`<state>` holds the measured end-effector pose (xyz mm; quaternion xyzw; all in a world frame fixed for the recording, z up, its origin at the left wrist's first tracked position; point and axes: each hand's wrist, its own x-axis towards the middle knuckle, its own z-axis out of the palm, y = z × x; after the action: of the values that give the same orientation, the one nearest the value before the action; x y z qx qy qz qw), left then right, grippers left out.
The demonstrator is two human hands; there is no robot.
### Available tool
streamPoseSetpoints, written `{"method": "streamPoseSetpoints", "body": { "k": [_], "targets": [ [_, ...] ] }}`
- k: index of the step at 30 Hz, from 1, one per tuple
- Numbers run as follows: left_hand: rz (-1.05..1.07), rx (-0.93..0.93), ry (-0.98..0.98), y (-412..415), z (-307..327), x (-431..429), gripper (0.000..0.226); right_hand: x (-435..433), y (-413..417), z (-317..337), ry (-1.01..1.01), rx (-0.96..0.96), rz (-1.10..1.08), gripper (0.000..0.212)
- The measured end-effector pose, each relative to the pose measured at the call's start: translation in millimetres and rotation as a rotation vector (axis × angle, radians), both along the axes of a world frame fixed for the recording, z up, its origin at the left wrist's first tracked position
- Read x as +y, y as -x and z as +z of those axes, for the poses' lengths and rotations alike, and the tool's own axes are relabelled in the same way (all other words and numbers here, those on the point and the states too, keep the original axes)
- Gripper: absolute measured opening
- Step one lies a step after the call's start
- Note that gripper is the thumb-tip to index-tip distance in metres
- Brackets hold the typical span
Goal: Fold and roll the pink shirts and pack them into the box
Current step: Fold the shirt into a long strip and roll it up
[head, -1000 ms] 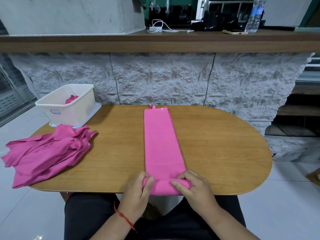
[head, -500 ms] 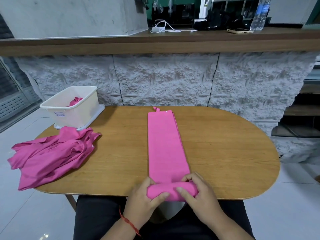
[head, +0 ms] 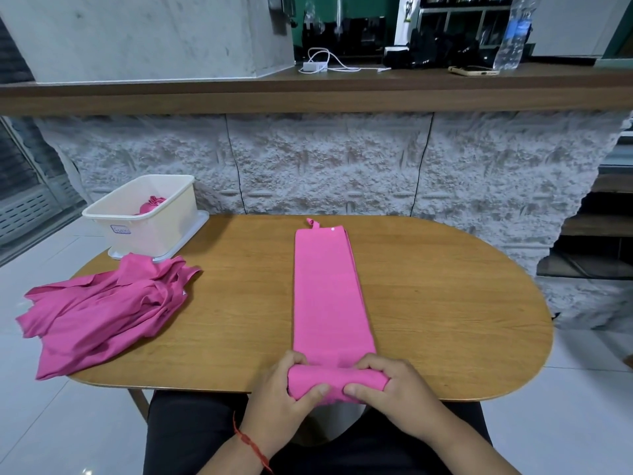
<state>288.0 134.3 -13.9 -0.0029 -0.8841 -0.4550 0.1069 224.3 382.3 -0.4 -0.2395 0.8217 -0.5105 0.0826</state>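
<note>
A pink shirt (head: 327,296) lies folded into a long narrow strip down the middle of the wooden table (head: 445,303). Its near end is rolled into a thick roll at the table's front edge. My left hand (head: 284,392) grips the roll's left end, and my right hand (head: 394,385) grips its right end, thumbs on the near side. A loose pile of pink shirts (head: 102,306) lies at the table's left edge. The white box (head: 144,217) stands at the back left with a rolled pink shirt (head: 152,204) inside.
A rough stone wall under a wooden counter (head: 308,94) runs behind the table. On the counter lie a charger with cable (head: 318,66), a phone (head: 474,70) and a water bottle (head: 513,32). The box stands on its white lid (head: 191,231).
The roll at the near end of the strip has grown thicker as both hands turned it forward. The view has shifted slightly.
</note>
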Motion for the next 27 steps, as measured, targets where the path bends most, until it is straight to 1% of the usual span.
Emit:
{"method": "streamPoseSetpoints", "body": {
  "k": [4, 6, 8, 9, 11, 13, 15, 19, 22, 27],
  "targets": [
    [-0.011, 0.017, 0.013, -0.4, -1.1, -3.6, 0.046, -2.3, 6.4, 6.3, 0.050, -0.157, 0.048, 0.039],
    [0.003, 0.007, 0.028, 0.1, -0.9, -5.5, 0.046, -3.3, 6.5, 9.0, 0.043, -0.179, 0.053, 0.041],
    [0.020, 0.004, 0.066, 2.7, -0.7, -6.6, 0.052, -4.1, 6.1, 7.9, 0.045, -0.180, 0.034, 0.042],
    [0.034, 0.004, 0.091, 3.8, -1.0, -6.7, 0.057, -4.0, 4.9, 6.0, 0.034, -0.149, 0.007, 0.044],
    [0.069, 0.000, 0.106, 6.3, -1.4, -5.8, 0.060, -1.2, 1.4, -0.2, -0.014, -0.019, -0.047, 0.052],
    [0.084, -0.004, 0.074, 8.9, -2.2, -4.9, 0.058, 3.1, -3.1, -6.9, -0.079, 0.127, -0.049, 0.060],
    [0.081, -0.013, 0.084, 11.1, -1.1, -3.9, 0.050, 5.7, -5.4, -9.7, -0.105, 0.196, -0.025, 0.057],
    [0.094, 0.013, 0.106, 11.4, -1.7, -4.0, 0.047, 3.4, -3.7, -10.3, -0.060, 0.127, -0.030, 0.040],
    [0.077, 0.046, 0.092, 6.2, -7.7, -7.2, 0.040, -1.3, 0.1, -7.0, -0.065, 0.066, -0.043, 0.042],
    [0.044, 0.065, 0.087, 6.5, -9.8, -11.2, 0.042, -4.0, 5.3, -5.8, -0.047, -0.032, -0.040, 0.049]
  ]
}}
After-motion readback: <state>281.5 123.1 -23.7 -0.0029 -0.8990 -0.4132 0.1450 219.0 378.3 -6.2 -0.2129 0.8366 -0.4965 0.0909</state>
